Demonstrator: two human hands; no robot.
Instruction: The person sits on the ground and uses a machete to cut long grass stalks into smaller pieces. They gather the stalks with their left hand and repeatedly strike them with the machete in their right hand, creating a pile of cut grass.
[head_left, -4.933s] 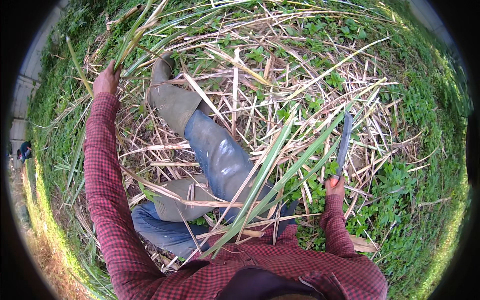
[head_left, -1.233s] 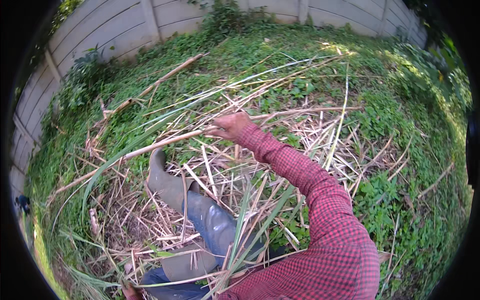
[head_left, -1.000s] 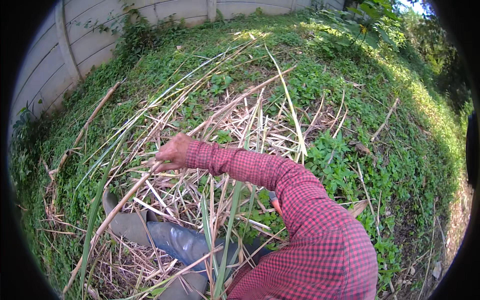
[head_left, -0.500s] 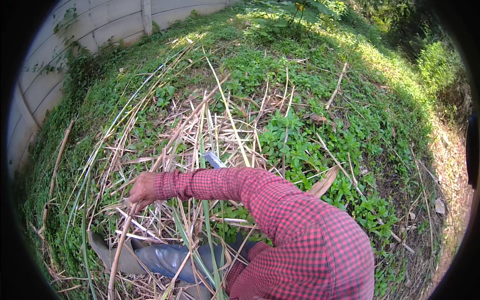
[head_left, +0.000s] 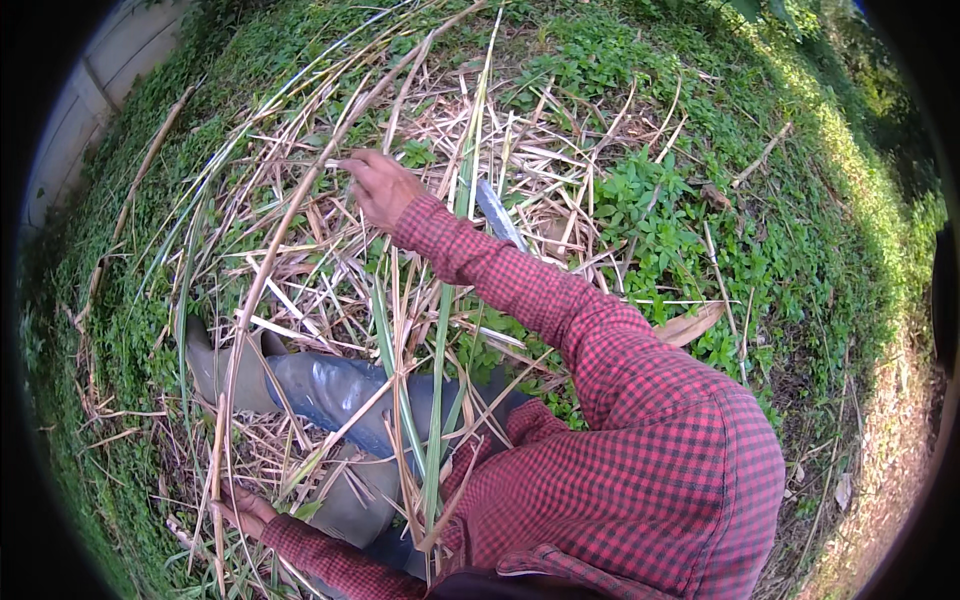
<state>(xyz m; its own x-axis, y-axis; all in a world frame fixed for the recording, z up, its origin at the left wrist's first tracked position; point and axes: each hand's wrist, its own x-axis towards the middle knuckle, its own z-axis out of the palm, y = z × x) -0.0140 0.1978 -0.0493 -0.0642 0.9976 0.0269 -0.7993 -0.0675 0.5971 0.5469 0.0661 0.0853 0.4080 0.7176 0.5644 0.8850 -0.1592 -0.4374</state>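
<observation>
A long dry brown stalk [head_left: 268, 265] runs from the bottom left up to the top of the view. Low on it, my left hand [head_left: 243, 508] is closed around its lower end. Higher up, my right hand [head_left: 382, 190] reaches across with its fingers pinched together at the stalk. Green and straw-coloured long leaves [head_left: 447, 330] lie over my boots [head_left: 325, 392] and legs. A grey metal blade [head_left: 500, 217] shows just beyond my right sleeve; its other end is hidden behind the forearm.
Pale cut stems and dry leaves [head_left: 335, 262] litter the ground ahead. Longer stalks [head_left: 245, 135] lie at the upper left. Low green plants [head_left: 655, 225] grow at the right. A concrete panel wall [head_left: 120, 55] stands at the far left.
My right hand has moved up and to the right along the stalk. My left hand has come into sight at the lower left, on the stalk. The view has tipped downward.
</observation>
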